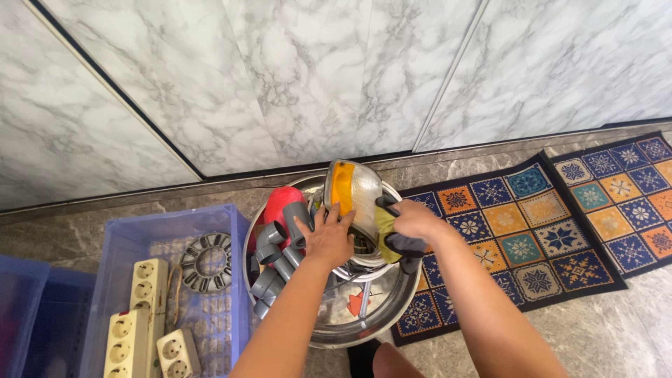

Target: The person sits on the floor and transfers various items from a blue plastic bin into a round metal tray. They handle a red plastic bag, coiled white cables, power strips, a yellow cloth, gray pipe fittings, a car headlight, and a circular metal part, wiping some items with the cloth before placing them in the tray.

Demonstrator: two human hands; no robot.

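Left hand (329, 236) steadying clear-and-amber lamp lens (353, 199) over steel basin (392, 308), fingers spread flat; right hand (413, 222), at three o'clock, clutching yellow-grey cloth (392, 238) against it for wiping.

Grey-brown marble floor (616, 329) with containers and rugs on it

A large round steel basin (378, 323) stands on the floor, near the base of the white marble wall. To the left of the basin, touching it, stands a translucent blue plastic crate (133, 241); a darker blue plastic bin (28, 308) stands further left of the basin, beside the crate. To the right of the basin lies a dark patterned rug with colourful squares (521, 238), its left edge going under the basin. A second rug of the same pattern (623, 182) lies further right of the basin.
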